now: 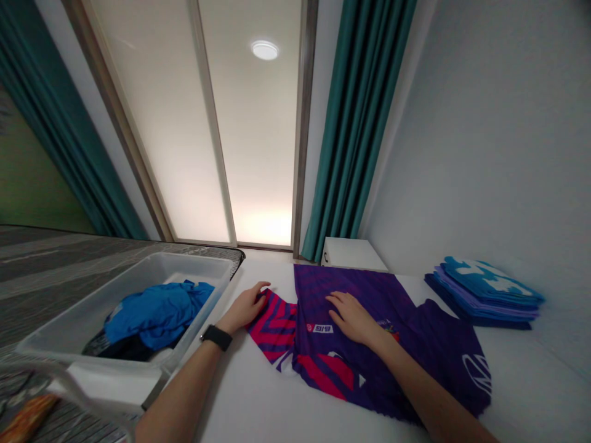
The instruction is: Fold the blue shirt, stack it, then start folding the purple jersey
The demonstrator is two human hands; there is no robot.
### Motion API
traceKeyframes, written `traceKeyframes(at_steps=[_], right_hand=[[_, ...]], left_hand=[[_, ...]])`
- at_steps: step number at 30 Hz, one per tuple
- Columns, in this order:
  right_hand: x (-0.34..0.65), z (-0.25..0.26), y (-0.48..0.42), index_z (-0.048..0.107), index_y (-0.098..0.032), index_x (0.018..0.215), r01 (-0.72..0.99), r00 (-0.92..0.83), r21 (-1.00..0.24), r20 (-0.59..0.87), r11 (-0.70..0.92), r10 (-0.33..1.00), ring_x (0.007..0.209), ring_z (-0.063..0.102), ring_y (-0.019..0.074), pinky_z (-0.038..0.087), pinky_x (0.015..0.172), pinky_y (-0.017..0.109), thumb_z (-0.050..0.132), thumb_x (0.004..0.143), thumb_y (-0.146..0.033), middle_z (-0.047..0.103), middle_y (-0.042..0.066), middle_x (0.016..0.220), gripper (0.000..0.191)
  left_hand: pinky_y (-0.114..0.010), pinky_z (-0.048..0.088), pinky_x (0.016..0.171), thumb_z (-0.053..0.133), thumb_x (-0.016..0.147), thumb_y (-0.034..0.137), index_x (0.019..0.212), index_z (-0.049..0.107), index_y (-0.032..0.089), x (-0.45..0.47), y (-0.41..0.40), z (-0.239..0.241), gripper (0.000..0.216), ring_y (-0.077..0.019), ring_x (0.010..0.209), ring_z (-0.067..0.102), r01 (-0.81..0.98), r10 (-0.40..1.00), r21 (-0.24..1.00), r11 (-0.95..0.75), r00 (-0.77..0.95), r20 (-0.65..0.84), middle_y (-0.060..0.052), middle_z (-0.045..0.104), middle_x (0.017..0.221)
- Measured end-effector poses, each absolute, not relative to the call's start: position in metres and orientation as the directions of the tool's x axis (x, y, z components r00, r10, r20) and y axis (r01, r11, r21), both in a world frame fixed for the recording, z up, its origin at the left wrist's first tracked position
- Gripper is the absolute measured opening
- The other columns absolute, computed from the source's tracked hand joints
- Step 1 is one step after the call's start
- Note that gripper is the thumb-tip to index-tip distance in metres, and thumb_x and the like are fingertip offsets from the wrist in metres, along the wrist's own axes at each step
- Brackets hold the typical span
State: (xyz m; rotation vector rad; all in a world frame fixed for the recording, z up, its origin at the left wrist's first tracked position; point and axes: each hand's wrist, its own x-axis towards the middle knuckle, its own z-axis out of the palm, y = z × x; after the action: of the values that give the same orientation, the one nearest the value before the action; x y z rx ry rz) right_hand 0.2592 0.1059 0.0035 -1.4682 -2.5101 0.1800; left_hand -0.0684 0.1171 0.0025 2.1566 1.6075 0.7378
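Observation:
A purple jersey [364, 363] with pink-and-purple striped parts lies spread on the white tabletop, its lettering turned away from upright. My left hand [247, 304], with a black watch [217, 337] at the wrist, rests at the edge of the striped sleeve [277, 323]. Its thumb and forefinger show apart; the other fingers are partly hidden. On the middle of the jersey lies my right hand [351, 317], palm down with fingers spread on the cloth.
Left of the table stands a clear plastic bin [46, 335] holding crumpled blue clothes [157, 311] and darker cloth. A stack of folded blue and purple clothes [484, 295] sits at the right, near the wall. Behind are a white cabinet [353, 251] and a teal curtain [355, 135].

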Motion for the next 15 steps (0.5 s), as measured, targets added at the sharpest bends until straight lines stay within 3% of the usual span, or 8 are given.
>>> traceKeyframes(at_steps=[4, 11, 13, 15], right_hand=[[0.201, 0.009, 0.073, 0.047, -0.021, 0.140, 0.751, -0.569, -0.293, 0.166, 0.591, 0.805, 0.135, 0.040, 0.0248, 0.027, 0.115, 0.046, 0.037, 0.097, -0.035, 0.045, 0.011, 0.147, 0.047], [0.191, 0.002, 0.049, 0.032, -0.027, 0.149, 0.656, -0.705, -0.311, 0.074, 0.688, 0.705, 0.146, 0.018, 0.0236, 0.010, 0.119, 0.049, 0.040, 0.096, -0.046, 0.025, 0.006, 0.158, 0.057], [0.201, 0.004, 0.052, 0.033, -0.025, 0.149, 0.654, -0.707, -0.305, 0.081, 0.692, 0.703, 0.144, 0.021, 0.0238, 0.014, 0.119, 0.047, 0.043, 0.095, -0.043, 0.028, 0.008, 0.157, 0.058], [0.207, 0.008, 0.053, 0.044, -0.021, 0.142, 0.678, -0.665, -0.312, 0.125, 0.666, 0.736, 0.138, 0.033, 0.0236, 0.025, 0.115, 0.043, 0.044, 0.095, -0.035, 0.041, 0.010, 0.149, 0.049]], left_hand=[[-0.034, 0.048, 0.090, 0.043, 0.089, 0.031, 0.111, 0.063, 0.021, -0.068, 0.119, 0.001, 0.032, -0.0243, 0.102, 0.066, 0.743, 0.937, 0.571, -0.348, 0.259, 0.234, -0.007, 0.072, 0.108], [-0.032, 0.049, 0.088, 0.043, 0.089, 0.027, 0.103, 0.066, 0.021, -0.062, 0.119, 0.003, 0.028, -0.0218, 0.097, 0.066, 0.700, 0.931, 0.617, -0.358, 0.217, 0.294, -0.005, 0.073, 0.103], [-0.032, 0.049, 0.087, 0.043, 0.089, 0.028, 0.104, 0.066, 0.022, -0.059, 0.118, 0.001, 0.027, -0.0222, 0.096, 0.066, 0.742, 0.937, 0.578, -0.340, 0.212, 0.278, -0.005, 0.072, 0.103], [-0.033, 0.049, 0.085, 0.044, 0.090, 0.029, 0.104, 0.066, 0.024, -0.056, 0.118, -0.002, 0.027, -0.0232, 0.096, 0.066, 0.795, 0.944, 0.519, -0.315, 0.208, 0.255, -0.005, 0.072, 0.104]])
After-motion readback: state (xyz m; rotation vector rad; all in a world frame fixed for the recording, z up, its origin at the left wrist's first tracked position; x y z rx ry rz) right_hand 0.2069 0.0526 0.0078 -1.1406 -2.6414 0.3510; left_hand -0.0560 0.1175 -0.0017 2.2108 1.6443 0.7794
